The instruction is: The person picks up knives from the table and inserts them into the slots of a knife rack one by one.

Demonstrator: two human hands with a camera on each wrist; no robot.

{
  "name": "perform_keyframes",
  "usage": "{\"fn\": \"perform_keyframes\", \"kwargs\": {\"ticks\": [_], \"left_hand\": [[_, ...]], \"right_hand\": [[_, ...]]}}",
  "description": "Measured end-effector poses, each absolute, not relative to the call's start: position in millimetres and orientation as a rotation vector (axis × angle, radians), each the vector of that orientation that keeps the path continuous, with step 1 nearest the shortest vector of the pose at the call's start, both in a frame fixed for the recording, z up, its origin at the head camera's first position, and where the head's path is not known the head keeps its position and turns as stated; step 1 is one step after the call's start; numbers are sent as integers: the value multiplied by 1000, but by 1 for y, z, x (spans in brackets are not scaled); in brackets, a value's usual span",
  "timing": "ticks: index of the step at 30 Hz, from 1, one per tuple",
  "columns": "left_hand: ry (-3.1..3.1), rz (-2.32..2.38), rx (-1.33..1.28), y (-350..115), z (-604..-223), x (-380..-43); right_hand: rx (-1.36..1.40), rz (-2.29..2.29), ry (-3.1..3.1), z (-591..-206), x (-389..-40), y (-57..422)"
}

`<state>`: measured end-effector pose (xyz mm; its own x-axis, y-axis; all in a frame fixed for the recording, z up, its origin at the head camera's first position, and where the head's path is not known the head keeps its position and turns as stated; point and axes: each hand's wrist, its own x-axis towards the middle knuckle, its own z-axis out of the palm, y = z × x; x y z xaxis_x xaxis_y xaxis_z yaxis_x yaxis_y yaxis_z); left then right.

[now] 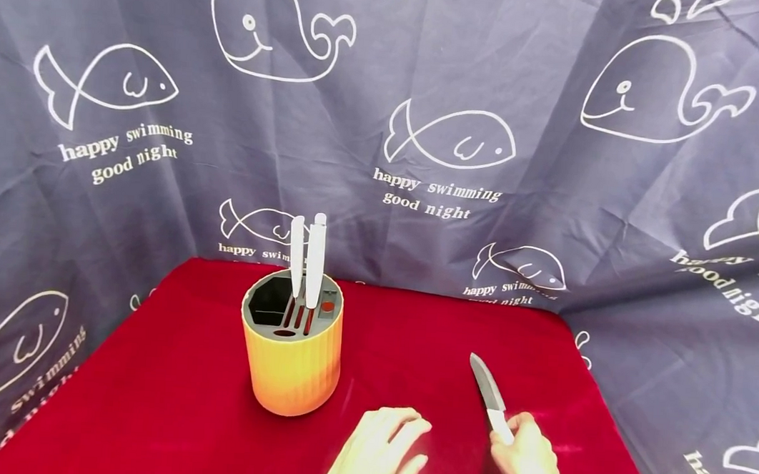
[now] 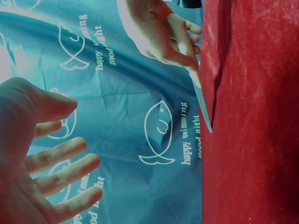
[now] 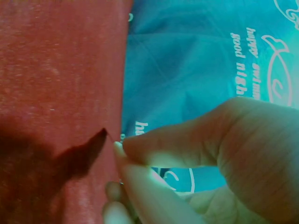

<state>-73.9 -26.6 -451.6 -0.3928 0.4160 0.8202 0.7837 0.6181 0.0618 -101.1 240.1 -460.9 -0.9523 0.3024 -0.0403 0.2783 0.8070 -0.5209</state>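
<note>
A kitchen knife (image 1: 487,386) with a grey blade and white handle is in my right hand (image 1: 527,456), the blade pointing forward and to the left. In the left wrist view the right hand (image 2: 156,35) grips the handle, and the blade (image 2: 202,105) reaches close over the red cloth. The right wrist view shows the thumb (image 3: 173,142) against the fingers, with most of the knife hidden. My left hand (image 1: 381,448) holds nothing; its fingers (image 2: 70,175) are spread and relaxed. Ahead of it stands a yellow ribbed knife holder (image 1: 291,375) bearing two white-handled utensils (image 1: 316,262).
A red cloth (image 1: 406,346) covers the table. Behind it and at both sides hangs a blue-grey curtain (image 1: 359,136) printed with white fish and whales. The holder's dark top has slots, round holes and a large compartment (image 1: 268,304) at its left.
</note>
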Motion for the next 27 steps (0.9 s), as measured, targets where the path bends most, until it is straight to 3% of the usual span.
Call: {"fn": "perform_keyframes", "kwargs": {"ticks": [6, 27], "left_hand": [[-2035, -566, -939, -26, -451, -74], [-1999, -565, -934, -26, -449, -73]], "right_hand": [[-420, 819, -2924, -449, -99, 241], [-626, 889, -2493, -415, -101, 240]]}}
